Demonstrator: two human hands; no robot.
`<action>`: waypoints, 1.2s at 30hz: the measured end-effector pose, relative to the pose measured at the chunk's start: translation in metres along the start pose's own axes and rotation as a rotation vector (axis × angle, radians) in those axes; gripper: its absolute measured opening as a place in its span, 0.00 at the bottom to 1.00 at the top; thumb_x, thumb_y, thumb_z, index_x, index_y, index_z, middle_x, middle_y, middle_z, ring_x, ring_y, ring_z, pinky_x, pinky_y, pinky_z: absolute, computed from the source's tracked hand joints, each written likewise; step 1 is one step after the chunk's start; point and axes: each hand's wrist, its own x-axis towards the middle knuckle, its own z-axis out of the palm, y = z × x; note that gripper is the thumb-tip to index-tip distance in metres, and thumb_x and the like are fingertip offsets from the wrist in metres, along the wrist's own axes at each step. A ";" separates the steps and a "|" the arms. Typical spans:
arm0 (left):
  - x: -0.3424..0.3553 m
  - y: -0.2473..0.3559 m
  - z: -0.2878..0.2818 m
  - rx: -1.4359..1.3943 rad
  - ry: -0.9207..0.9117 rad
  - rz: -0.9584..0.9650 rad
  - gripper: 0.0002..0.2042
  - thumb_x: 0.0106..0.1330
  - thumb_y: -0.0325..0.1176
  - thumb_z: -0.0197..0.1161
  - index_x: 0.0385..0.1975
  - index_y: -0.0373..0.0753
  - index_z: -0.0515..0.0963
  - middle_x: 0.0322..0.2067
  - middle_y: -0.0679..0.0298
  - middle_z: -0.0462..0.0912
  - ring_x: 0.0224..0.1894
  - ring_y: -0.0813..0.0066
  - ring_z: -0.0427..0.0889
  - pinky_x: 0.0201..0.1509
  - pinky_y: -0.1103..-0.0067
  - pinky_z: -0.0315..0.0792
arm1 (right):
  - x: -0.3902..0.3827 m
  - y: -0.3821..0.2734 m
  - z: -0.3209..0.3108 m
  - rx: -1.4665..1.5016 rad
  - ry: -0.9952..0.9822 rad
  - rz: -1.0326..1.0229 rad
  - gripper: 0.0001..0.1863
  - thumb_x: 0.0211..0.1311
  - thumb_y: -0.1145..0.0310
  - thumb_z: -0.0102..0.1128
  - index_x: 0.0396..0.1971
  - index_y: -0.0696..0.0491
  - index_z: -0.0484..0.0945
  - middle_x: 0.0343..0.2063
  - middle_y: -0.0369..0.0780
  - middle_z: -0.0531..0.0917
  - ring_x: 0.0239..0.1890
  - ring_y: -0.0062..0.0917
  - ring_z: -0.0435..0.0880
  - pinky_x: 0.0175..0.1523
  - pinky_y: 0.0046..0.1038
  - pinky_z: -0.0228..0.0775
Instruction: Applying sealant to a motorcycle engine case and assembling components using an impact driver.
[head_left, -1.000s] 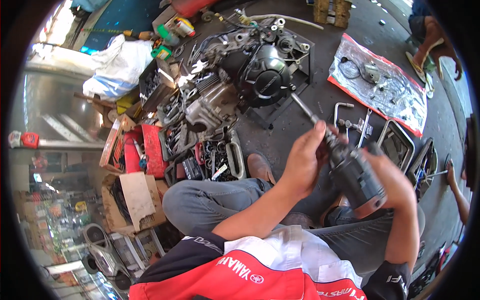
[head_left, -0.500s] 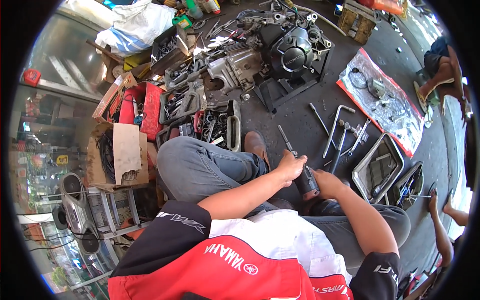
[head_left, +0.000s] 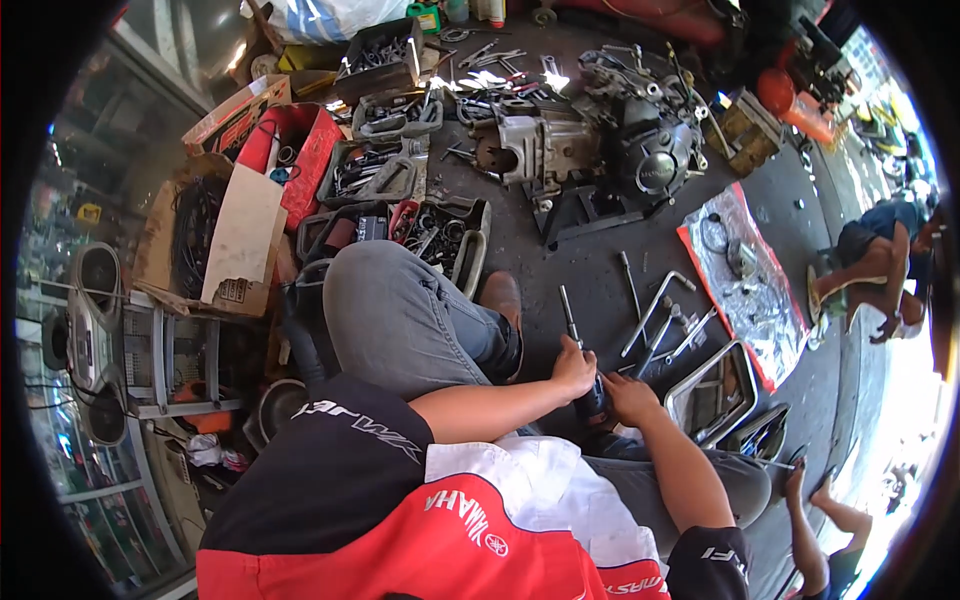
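Over my lap I hold a dark hand-held power driver (head_left: 592, 404) with a long, thin metal shaft (head_left: 569, 312) pointing away from me. My left hand (head_left: 574, 372) is closed around its front part, just behind the shaft. My right hand (head_left: 631, 400) grips the right side of the body, its fingers curled and partly hidden. The shaft's tip touches nothing. Beyond it, a long-handled wrench (head_left: 632, 285), an L-shaped bar (head_left: 655, 308) and other hand tools lie on the dark floor.
A black engine (head_left: 655, 160) rests on a metal stand ahead. Tool trays (head_left: 470, 240) and a red container (head_left: 305, 165) stand left. A metal pan (head_left: 735, 400) and a plastic bag of parts (head_left: 745, 275) lie right. Another person (head_left: 885, 250) crouches at far right.
The view has tilted and turned, shifting the engine right in the picture. My right hand has moved forward along the driver, closer to my left hand. Both hands still hold it.
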 end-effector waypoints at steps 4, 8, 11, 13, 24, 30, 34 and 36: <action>-0.012 0.038 -0.028 -0.036 -0.094 -0.078 0.31 0.71 0.43 0.58 0.60 0.24 0.55 0.44 0.34 0.80 0.47 0.40 0.83 0.51 0.57 0.77 | 0.004 -0.002 -0.008 0.011 -0.041 0.032 0.28 0.58 0.70 0.58 0.61 0.52 0.71 0.55 0.45 0.79 0.53 0.42 0.84 0.55 0.42 0.78; -0.010 0.065 -0.060 -0.057 -0.206 -0.232 0.31 0.69 0.44 0.62 0.59 0.27 0.58 0.46 0.36 0.81 0.51 0.40 0.82 0.56 0.59 0.76 | 0.011 -0.016 -0.038 0.018 -0.195 0.112 0.28 0.56 0.68 0.63 0.59 0.53 0.73 0.56 0.47 0.80 0.54 0.45 0.83 0.57 0.44 0.77; -0.005 0.059 -0.061 -0.067 -0.230 -0.142 0.32 0.66 0.47 0.65 0.58 0.28 0.61 0.46 0.39 0.81 0.52 0.41 0.82 0.57 0.60 0.76 | 0.017 -0.004 -0.039 0.048 -0.176 0.157 0.28 0.55 0.65 0.66 0.57 0.54 0.75 0.53 0.48 0.82 0.54 0.47 0.83 0.57 0.45 0.76; -0.002 0.061 -0.070 -0.101 -0.287 -0.187 0.32 0.65 0.48 0.67 0.57 0.28 0.64 0.50 0.40 0.80 0.55 0.46 0.80 0.58 0.63 0.74 | 0.021 0.006 -0.049 0.129 -0.116 0.187 0.27 0.56 0.64 0.66 0.56 0.55 0.75 0.52 0.49 0.83 0.55 0.47 0.82 0.58 0.45 0.76; 0.078 0.206 -0.264 -0.328 0.533 0.711 0.13 0.67 0.37 0.66 0.43 0.37 0.74 0.36 0.66 0.77 0.40 0.75 0.77 0.50 0.77 0.72 | 0.030 0.043 -0.167 0.458 0.657 0.281 0.24 0.61 0.62 0.68 0.53 0.59 0.79 0.38 0.52 0.85 0.43 0.46 0.85 0.52 0.40 0.75; 0.185 0.242 -0.383 -0.053 0.465 0.441 0.25 0.64 0.50 0.68 0.45 0.30 0.79 0.40 0.57 0.85 0.42 0.68 0.81 0.50 0.73 0.72 | 0.064 0.010 -0.243 0.416 1.344 0.238 0.33 0.63 0.58 0.69 0.63 0.57 0.69 0.57 0.52 0.74 0.58 0.46 0.76 0.64 0.39 0.68; 0.235 0.215 -0.400 -0.262 -0.077 0.187 0.27 0.65 0.56 0.65 0.52 0.37 0.80 0.46 0.63 0.84 0.46 0.69 0.80 0.54 0.73 0.71 | 0.093 -0.022 -0.275 0.399 1.580 0.271 0.43 0.57 0.49 0.73 0.67 0.56 0.65 0.63 0.53 0.66 0.67 0.50 0.62 0.72 0.45 0.55; 0.225 0.221 -0.384 -0.382 -0.193 0.047 0.27 0.65 0.57 0.64 0.54 0.43 0.79 0.51 0.66 0.82 0.50 0.71 0.79 0.56 0.73 0.70 | 0.108 -0.023 -0.284 0.370 1.621 0.330 0.48 0.56 0.45 0.73 0.69 0.55 0.62 0.65 0.52 0.62 0.69 0.49 0.58 0.73 0.48 0.49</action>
